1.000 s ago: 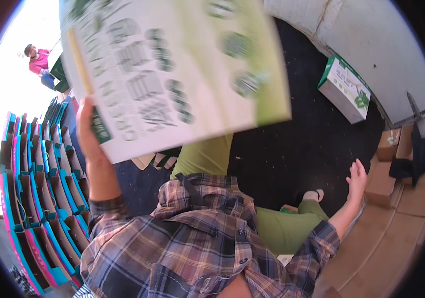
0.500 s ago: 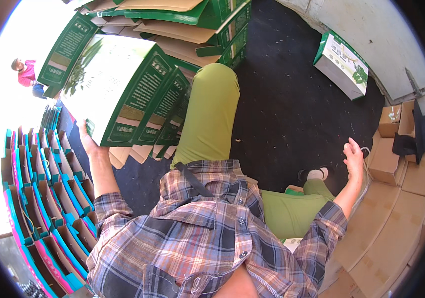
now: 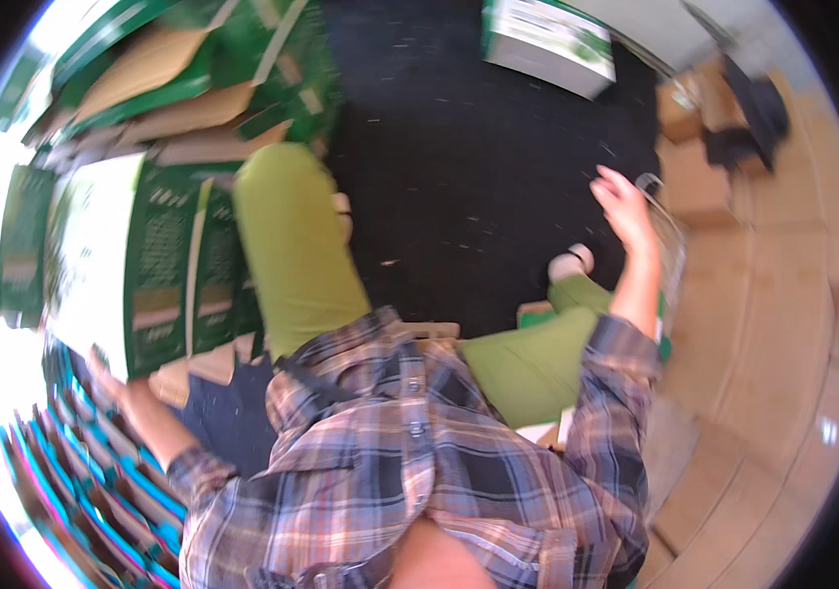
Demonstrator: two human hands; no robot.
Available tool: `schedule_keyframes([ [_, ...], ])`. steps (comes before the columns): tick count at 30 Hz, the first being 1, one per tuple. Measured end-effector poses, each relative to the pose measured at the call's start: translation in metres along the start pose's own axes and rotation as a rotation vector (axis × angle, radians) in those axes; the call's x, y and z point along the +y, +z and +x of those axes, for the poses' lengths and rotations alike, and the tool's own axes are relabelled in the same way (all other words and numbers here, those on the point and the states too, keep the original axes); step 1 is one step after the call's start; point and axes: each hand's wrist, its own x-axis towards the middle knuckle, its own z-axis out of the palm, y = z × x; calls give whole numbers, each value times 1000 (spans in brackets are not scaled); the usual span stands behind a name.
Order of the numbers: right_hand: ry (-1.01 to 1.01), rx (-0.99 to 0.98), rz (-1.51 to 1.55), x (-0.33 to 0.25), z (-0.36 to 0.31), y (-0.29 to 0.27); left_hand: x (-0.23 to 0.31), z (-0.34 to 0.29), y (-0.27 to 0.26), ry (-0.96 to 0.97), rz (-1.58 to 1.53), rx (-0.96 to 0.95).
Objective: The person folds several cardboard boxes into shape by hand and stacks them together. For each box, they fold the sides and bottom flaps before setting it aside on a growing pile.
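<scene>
My left hand (image 3: 117, 386) is at the lower corner of a green and white flat-folded carton (image 3: 96, 265), its fingers partly hidden and blurred. It appears to grip that corner. The carton stands upright at the left, beside my left knee, with brown flaps showing along its lower edge. Over the dark floor at the right, my right hand (image 3: 624, 208) is raised with loosely spread fingers and nothing in it. Near it is a thin pale loop of strap (image 3: 650, 184).
A pile of green cartons (image 3: 194, 83) rises at the far left. Rows of blue and pink open cartons (image 3: 96, 471) stand at the near left. Brown boxes (image 3: 714, 294) line the right side, with a dark hat-like object (image 3: 748, 113) on them. A white-green box (image 3: 552, 44) lies far ahead.
My view has turned, so the far box sits further left and higher in it. My left hand stays at the carton's corner; my right hand remains raised and free.
</scene>
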Motion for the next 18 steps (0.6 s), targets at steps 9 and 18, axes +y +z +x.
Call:
schedule_keyframes([
  [9,-105,213,320,-15,-27,-46,50,-13,9,1116,1361,690],
  [18,396,551,463,138,-120,-70,-42,-134,206,1262,944,-668],
])
